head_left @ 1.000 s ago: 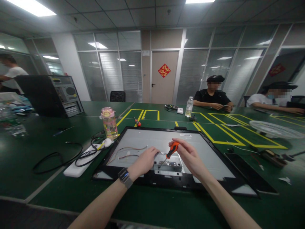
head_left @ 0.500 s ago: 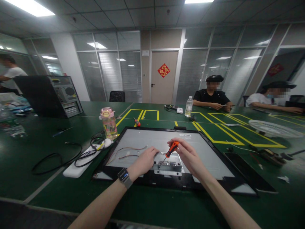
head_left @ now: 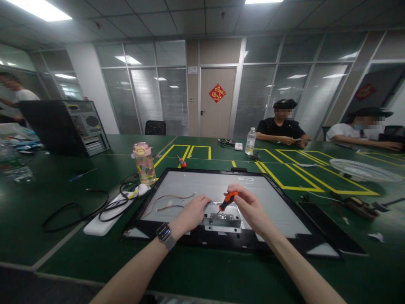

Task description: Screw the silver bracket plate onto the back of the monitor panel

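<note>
Head view. Right hand (head_left: pixel 250 207): closed on orange-and-black screwdriver (head_left: pixel 228 201), shaft angled between seven and eight o'clock, tip at metal bracket (head_left: pixel 226 223). Left hand (head_left: pixel 193 213): at the bracket's nine-o'clock end, grip cannot be told. Bracket: between the separated hands, toward the display panel's (head_left: pixel 278 211) six-o'clock edge.

And the right hand (head_left: pixel 248 203) has the orange-and-black screwdriver (head_left: pixel 228 201), shaft slanting down to the metal bracket (head_left: pixel 225 223)! Left hand (head_left: pixel 192 213) at the bracket's left end, display panel (head_left: pixel 183 181) flat beneath, pink-lidded bottle (head_left: pixel 145 165) standing just left of it.
</note>
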Demonstrator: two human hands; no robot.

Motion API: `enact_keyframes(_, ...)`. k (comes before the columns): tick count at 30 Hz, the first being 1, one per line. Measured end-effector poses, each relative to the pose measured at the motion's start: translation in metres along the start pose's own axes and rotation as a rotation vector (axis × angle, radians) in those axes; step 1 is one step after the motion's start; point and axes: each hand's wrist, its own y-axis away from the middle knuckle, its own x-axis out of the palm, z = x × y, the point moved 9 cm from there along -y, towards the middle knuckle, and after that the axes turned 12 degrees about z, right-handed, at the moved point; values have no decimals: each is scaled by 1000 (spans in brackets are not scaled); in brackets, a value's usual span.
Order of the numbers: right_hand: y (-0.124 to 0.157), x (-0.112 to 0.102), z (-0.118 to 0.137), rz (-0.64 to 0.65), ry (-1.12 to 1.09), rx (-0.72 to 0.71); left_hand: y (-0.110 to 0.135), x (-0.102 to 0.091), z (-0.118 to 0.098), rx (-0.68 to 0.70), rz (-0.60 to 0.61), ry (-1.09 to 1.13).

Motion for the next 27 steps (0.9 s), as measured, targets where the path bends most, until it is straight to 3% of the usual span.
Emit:
enact_keyframes(7,1,-1,-3,9,5,48,1,-1,-1,-9,0,0)
enact_keyframes(14,0,-3,-2,-5,14,-2,2,-2,-2,-17,7,5)
enact_keyframes(21,-1,0,10,30,131,50,1,-2,-2,-20,11,4)
enact_keyframes(27,-1,1,19,-23,201,-15,1,-2,-2,-34,18,9)
